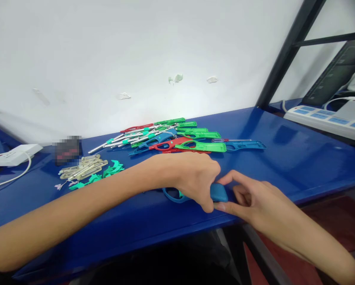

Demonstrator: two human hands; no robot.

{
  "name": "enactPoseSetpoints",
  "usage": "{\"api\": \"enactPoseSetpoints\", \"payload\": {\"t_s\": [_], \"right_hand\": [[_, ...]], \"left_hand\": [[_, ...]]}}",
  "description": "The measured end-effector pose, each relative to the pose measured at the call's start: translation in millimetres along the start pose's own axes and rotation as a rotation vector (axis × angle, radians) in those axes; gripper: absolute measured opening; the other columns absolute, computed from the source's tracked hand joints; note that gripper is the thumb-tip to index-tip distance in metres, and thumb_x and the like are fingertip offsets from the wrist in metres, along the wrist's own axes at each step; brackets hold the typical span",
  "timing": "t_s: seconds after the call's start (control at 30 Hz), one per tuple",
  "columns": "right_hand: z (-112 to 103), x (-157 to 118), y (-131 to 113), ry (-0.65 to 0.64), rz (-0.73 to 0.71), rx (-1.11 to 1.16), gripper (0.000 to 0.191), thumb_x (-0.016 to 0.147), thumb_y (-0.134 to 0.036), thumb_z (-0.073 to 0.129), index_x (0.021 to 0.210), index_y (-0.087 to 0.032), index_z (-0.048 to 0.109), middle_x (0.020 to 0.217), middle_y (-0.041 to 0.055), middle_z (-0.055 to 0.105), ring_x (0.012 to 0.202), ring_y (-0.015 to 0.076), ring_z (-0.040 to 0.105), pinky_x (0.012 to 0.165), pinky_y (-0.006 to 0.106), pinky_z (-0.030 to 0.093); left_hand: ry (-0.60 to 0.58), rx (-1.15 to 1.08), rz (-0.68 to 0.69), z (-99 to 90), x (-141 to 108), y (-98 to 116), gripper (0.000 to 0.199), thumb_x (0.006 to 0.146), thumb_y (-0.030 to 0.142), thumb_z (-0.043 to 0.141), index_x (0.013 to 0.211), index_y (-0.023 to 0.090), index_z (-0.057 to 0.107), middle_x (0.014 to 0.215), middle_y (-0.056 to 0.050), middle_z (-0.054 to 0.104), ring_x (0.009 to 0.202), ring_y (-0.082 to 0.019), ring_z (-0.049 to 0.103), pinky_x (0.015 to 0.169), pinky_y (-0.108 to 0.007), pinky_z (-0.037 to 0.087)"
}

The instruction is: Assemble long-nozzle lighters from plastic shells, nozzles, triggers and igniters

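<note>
A blue gas lighter body (pixel 219 193) with a loop-shaped grip and a bit of green in it is held low over the front of the table. My left hand (pixel 199 178) is closed around its middle and hides much of it. With thumb and fingertips, my right hand (pixel 251 198) pinches its right end. Behind my hands lies a pile of lighter casings in green (pixel 213 147), red (pixel 165 143) and blue (pixel 249 145), with metal lighter tubes (pixel 118 141) at the left. Small green triggers (pixel 113 169) and yellowish translucent parts (pixel 86 168) lie beyond my left forearm.
A screwdriver (pixel 231 140) rests on the casings. On the blue table (pixel 293 158) are a pixelated dark object (pixel 67 150) and a white box (pixel 17 154) with a cable. A white power strip (pixel 332 118) and black frame (pixel 287 51) stand at right; a white wall backs the table.
</note>
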State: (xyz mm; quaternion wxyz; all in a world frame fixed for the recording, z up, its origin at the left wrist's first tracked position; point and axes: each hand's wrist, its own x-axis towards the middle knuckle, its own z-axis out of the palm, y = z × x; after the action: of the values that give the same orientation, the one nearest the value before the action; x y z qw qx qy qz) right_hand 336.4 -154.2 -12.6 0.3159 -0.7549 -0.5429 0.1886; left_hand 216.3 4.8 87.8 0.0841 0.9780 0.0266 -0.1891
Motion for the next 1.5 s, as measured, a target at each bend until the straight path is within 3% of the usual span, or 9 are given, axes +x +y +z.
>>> {"api": "enactPoseSetpoints", "payload": {"t_s": [0.23,0.37,0.5,0.63,0.83,0.9,1.07,1.27,1.5], "right_hand": [[-0.1,-0.1,2.1,-0.007,-0.007,-0.056,0.022,0.086,-0.043,0.08,0.091,-0.028,0.064,0.05,-0.0115,0.044,0.042,0.0125,0.047,0.045,0.026,0.026],[0.5,-1.9,5.2,0.017,0.0,-0.053,0.027,0.086,-0.048,0.081,0.094,-0.028,0.066,0.049,-0.0118,0.042,0.042,0.0127,0.046,0.044,0.027,0.026],[-0.4,-3.6,5.1,0.006,0.021,-0.039,0.033,0.087,-0.054,0.079,0.106,-0.029,0.069,0.051,-0.0114,0.043,0.044,0.0133,0.045,0.045,0.027,0.028],[-1.1,-3.4,4.1,0.0,0.019,-0.046,0.034,0.088,-0.057,0.078,0.107,-0.031,0.068,0.051,-0.0114,0.041,0.043,0.0129,0.042,0.045,0.027,0.028],[-1.1,-4.3,7.4,0.01,-0.01,-0.027,0.04,0.088,-0.066,0.074,0.109,-0.031,0.07,0.05,-0.0102,0.041,0.04,0.0127,0.04,0.041,0.026,0.026],[-1.5,-5.6,8.4,0.022,-0.015,-0.024,0.045,0.088,-0.071,0.071,0.109,-0.031,0.071,0.05,-0.0096,0.042,0.04,0.0127,0.04,0.04,0.026,0.028],[-2.1,-6.7,8.2,0.038,-0.015,-0.052,0.054,0.086,-0.081,0.067,0.108,-0.032,0.07,0.051,-0.0093,0.044,0.04,0.0126,0.042,0.04,0.024,0.032],[-0.5,-7.9,8.4,0.06,-0.007,-0.061,0.067,0.084,-0.089,0.061,0.119,-0.032,0.068,0.05,-0.0098,0.038,0.039,0.0133,0.039,0.037,0.024,0.033],[-0.2,-12.6,17.4,0.019,0.001,-0.022,0.065,0.092,-0.075,0.064,0.142,-0.035,0.058,0.056,-0.0095,0.043,0.045,0.0126,0.045,0.044,0.021,0.043]], "left_hand": [[0.113,-0.056,0.042,7.2,-6.2,-7.3,0.01,0.081,0.022,0.07,0.081,0.022,0.061,0.058,0.005,0.059,0.047,-0.014,0.048,0.043,-0.03,0.028],[0.206,0.038,0.081,7.7,-10.7,-13.3,0.006,0.09,0.019,0.061,0.085,0.022,0.062,0.066,0.003,0.061,0.055,-0.015,0.053,0.047,-0.029,0.03],[0.324,0.063,0.04,0.0,-24.8,-21.0,0.021,0.1,0.017,0.055,0.118,0.021,0.064,0.091,-0.001,0.072,0.075,-0.017,0.064,0.059,-0.026,0.039],[0.444,-0.02,-0.096,-2.3,-48.1,-27.8,0.037,0.103,0.015,0.044,0.139,0.023,0.052,0.096,-0.002,0.073,0.068,-0.014,0.064,0.058,-0.024,0.038],[0.631,-0.118,-0.174,31.7,-73.4,-31.1,0.016,0.092,0.022,0.055,0.107,0.025,0.061,0.074,0.004,0.068,0.057,-0.014,0.058,0.056,-0.027,0.037],[0.639,-0.104,-0.172,46.8,-79.1,-29.2,0.017,0.087,0.017,0.052,0.098,0.025,0.063,0.068,0.005,0.065,0.058,-0.015,0.058,0.056,-0.028,0.036],[0.518,-0.026,-0.04,73.5,-84.9,-29.9,0.043,0.074,0.008,0.05,0.11,0.021,0.069,0.097,-0.001,0.072,0.069,-0.016,0.063,0.056,-0.029,0.036],[0.57,0.001,-0.003,92.4,-83.2,-35.1,0.045,0.087,0.008,0.059,0.127,0.026,0.067,0.113,-0.001,0.07,0.073,-0.013,0.065,0.056,-0.028,0.036],[0.602,0.095,0.051,102.0,-84.1,-33.8,0.028,0.102,0.015,0.058,0.127,0.021,0.067,0.107,-0.001,0.069,0.07,-0.013,0.064,0.053,-0.03,0.037]]}}
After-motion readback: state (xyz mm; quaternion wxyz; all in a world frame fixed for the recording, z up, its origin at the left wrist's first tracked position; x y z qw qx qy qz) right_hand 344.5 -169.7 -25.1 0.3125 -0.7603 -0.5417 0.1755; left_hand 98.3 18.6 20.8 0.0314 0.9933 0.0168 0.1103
